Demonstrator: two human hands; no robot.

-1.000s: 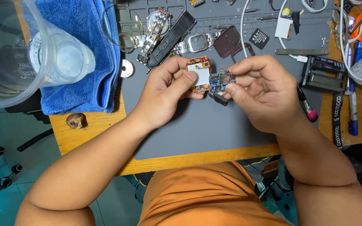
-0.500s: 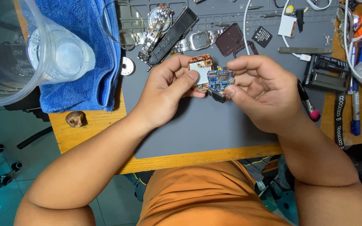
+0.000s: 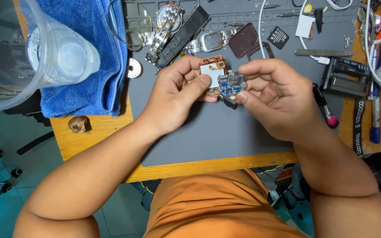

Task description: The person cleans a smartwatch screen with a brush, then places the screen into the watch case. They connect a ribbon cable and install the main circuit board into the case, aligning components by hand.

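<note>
Over the grey rubber work mat [image 3: 225, 136], the left hand [image 3: 177, 94] pinches a copper-framed square watch module [image 3: 211, 70] while the right hand [image 3: 272, 94], at its 3 o'clock, grips a small blue circuit board [image 3: 232, 84] touching it.

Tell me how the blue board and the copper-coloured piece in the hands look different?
The blue circuit board is blue with small parts on it; the copper-coloured piece has a pale square middle. The right hand pinches the blue circuit board; the left hand holds the copper-coloured piece. Both are small, squarish and held side by side.
</note>
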